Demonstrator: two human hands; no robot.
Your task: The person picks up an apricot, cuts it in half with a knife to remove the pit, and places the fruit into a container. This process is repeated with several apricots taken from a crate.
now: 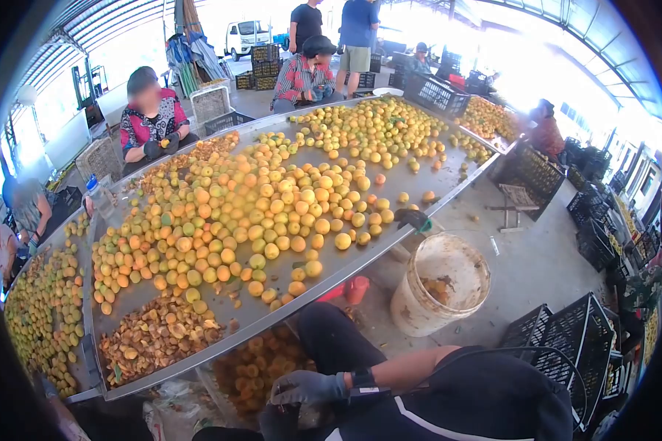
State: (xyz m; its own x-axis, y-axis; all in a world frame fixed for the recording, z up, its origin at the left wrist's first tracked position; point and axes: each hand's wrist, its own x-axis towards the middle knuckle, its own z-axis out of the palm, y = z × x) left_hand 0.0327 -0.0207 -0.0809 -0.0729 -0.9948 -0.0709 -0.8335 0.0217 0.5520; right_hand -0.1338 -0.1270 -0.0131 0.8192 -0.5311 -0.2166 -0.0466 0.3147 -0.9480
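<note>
My right hand [305, 388], in a grey glove with a dark wrist strap, reaches left at the bottom of the view. It hovers beside a crate of orange fruit [254, 367] under the table's near edge. The fingers curl downward, and I cannot tell whether they hold anything. My left hand is out of view. The long metal sorting table [419, 198] above is covered with yellow and orange fruit [272, 198]. A pile of brownish cut pieces [154, 334] lies at its near left corner.
A stained white bucket [441, 283] stands on the concrete floor to the right. Black plastic crates [566, 342] sit at the lower right. A dark glove [413, 218] lies on the table edge. Several people sit or stand along the far side [153, 117].
</note>
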